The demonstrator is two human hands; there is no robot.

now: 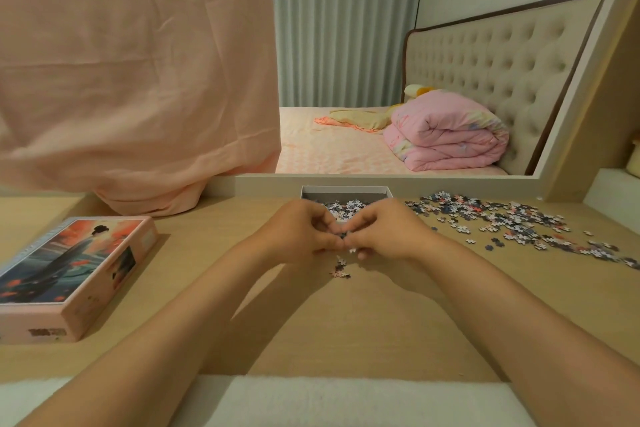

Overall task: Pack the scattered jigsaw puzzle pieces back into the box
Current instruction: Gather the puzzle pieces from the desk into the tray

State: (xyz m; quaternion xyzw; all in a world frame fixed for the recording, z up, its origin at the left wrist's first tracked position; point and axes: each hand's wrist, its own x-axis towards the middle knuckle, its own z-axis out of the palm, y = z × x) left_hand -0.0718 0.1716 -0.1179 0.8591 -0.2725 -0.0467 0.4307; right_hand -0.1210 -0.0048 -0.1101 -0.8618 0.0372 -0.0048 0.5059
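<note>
Both hands meet just in front of the open box (346, 188), left hand (298, 234) and right hand (386, 234) pinching puzzle pieces (343, 236) together; most loose pieces (502, 220) lie scattered on the worktop (346, 322) to the box's right.

A home bedroom. A bed (332, 149) with tufted headboard (491, 55) and folded pink quilt (446, 135) shows beyond the bench (346, 322). Pleated curtains (343, 21) hang behind.

On the pale wood-grain surface (346, 322), the far-right puzzle pieces (512, 220) are white, navy and coral, the far box (346, 188) white-walled and grey inside, the left lid (69, 267) pink with a teal-and-orange picture.
</note>
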